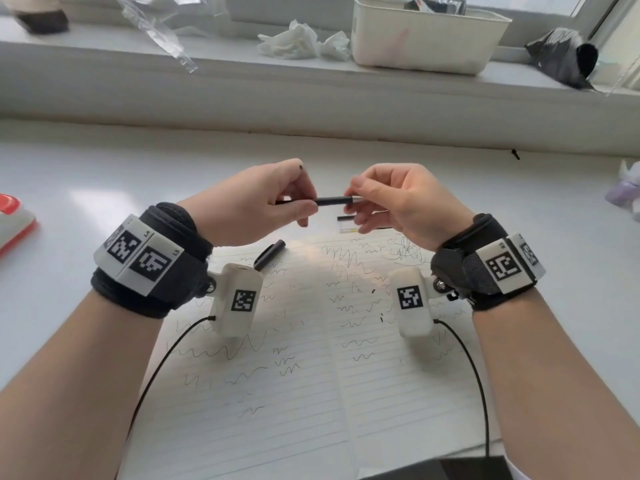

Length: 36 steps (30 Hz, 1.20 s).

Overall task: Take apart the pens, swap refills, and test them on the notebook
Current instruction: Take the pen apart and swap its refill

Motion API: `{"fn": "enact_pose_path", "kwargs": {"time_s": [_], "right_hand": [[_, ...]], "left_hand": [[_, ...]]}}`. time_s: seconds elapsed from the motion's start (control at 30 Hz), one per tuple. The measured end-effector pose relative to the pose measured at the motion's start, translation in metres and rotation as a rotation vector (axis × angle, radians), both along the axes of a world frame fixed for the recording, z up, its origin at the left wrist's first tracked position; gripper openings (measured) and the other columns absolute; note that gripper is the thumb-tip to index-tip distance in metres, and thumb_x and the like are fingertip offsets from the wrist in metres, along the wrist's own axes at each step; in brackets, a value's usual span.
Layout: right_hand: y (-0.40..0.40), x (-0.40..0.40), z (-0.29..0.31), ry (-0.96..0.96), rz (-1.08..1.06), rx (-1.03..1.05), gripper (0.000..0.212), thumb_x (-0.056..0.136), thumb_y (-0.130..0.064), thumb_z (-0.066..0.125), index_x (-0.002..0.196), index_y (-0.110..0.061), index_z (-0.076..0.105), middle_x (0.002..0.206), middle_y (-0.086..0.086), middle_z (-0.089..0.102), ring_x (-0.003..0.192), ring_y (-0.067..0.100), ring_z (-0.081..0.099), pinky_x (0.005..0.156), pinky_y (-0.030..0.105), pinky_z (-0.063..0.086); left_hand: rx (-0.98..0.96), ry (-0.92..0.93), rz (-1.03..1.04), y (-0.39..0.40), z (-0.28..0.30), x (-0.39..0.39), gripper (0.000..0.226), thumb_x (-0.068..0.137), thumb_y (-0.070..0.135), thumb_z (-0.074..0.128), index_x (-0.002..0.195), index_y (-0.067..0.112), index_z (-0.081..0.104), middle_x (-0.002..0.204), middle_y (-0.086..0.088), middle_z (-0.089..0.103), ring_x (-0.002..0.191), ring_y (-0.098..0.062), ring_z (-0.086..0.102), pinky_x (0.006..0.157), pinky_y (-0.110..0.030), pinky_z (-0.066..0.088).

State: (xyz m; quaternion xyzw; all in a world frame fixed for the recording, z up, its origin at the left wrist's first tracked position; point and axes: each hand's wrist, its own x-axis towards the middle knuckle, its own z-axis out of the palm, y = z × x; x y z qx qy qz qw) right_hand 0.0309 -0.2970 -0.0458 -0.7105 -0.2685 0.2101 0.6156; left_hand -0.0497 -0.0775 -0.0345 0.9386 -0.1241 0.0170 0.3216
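Observation:
A black pen (333, 201) with a silver band is held level above the open notebook (311, 368). My left hand (256, 202) pinches its left end and my right hand (398, 202) pinches its right end at the silver band. A second pen part (347, 224), black and clear, lies on the table just below my right fingers. A black pen cap or barrel piece (270, 253) lies on the notebook's top left corner, partly hidden by my left wrist device. The lined pages carry many ink scribbles.
A windowsill at the back holds a white tub (426, 36), crumpled tissue (301, 39), clear plastic wrap (162, 29) and a black bag (568, 57). A red and white object (14, 223) sits at the left edge, a purple figure (627, 192) at the right.

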Motion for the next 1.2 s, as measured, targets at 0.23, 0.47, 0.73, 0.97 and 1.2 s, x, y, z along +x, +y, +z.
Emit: {"fn": "enact_pose_path", "kwargs": {"time_s": [0.23, 0.47, 0.73, 0.97, 1.2], "right_hand": [[0.0, -0.001, 0.001, -0.037, 0.029, -0.069, 0.016, 0.093, -0.01, 0.062, 0.105, 0.001, 0.065, 0.087, 0.015, 0.073, 0.075, 0.024, 0.072, 0.07, 0.033, 0.06], [0.0, -0.002, 0.002, -0.044, -0.001, -0.086, 0.015, 0.092, -0.008, 0.064, 0.104, 0.001, 0.065, 0.088, 0.014, 0.07, 0.076, 0.023, 0.071, 0.072, 0.034, 0.061], [-0.008, 0.003, 0.003, -0.058, -0.01, -0.17, 0.017, 0.082, -0.01, 0.075, 0.096, -0.003, 0.067, 0.086, 0.014, 0.077, 0.077, 0.025, 0.075, 0.063, 0.028, 0.059], [-0.009, 0.008, -0.004, -0.047, 0.102, -0.403, 0.02, 0.076, -0.019, 0.082, 0.088, -0.01, 0.068, 0.081, 0.007, 0.077, 0.071, 0.021, 0.074, 0.053, 0.023, 0.054], [-0.01, 0.01, -0.003, -0.129, 0.086, -0.507, 0.032, 0.077, -0.039, 0.079, 0.105, -0.028, 0.069, 0.097, -0.011, 0.076, 0.067, 0.01, 0.069, 0.051, 0.021, 0.05]], "left_hand": [[0.033, 0.024, -0.033, 0.001, -0.002, 0.001, 0.015, 0.097, 0.03, 0.053, 0.109, 0.038, 0.056, 0.087, 0.023, 0.071, 0.06, -0.004, 0.052, 0.056, -0.019, 0.041], [0.066, 0.05, -0.026, 0.001, -0.001, 0.001, 0.014, 0.098, 0.027, 0.05, 0.109, 0.035, 0.053, 0.09, 0.027, 0.069, 0.066, -0.018, 0.056, 0.062, -0.034, 0.044], [0.103, 0.106, 0.032, 0.001, 0.0, 0.0, 0.017, 0.092, 0.019, 0.049, 0.099, 0.034, 0.053, 0.084, 0.021, 0.071, 0.052, -0.001, 0.048, 0.054, -0.025, 0.035], [0.147, 0.214, 0.075, 0.003, -0.006, 0.002, 0.007, 0.093, 0.03, 0.049, 0.09, 0.034, 0.053, 0.077, 0.01, 0.071, 0.053, 0.007, 0.052, 0.054, -0.025, 0.034], [0.152, 0.179, 0.058, 0.006, -0.009, 0.004, 0.003, 0.092, 0.038, 0.051, 0.091, 0.037, 0.053, 0.073, 0.014, 0.07, 0.054, 0.006, 0.053, 0.054, -0.023, 0.035]]}}
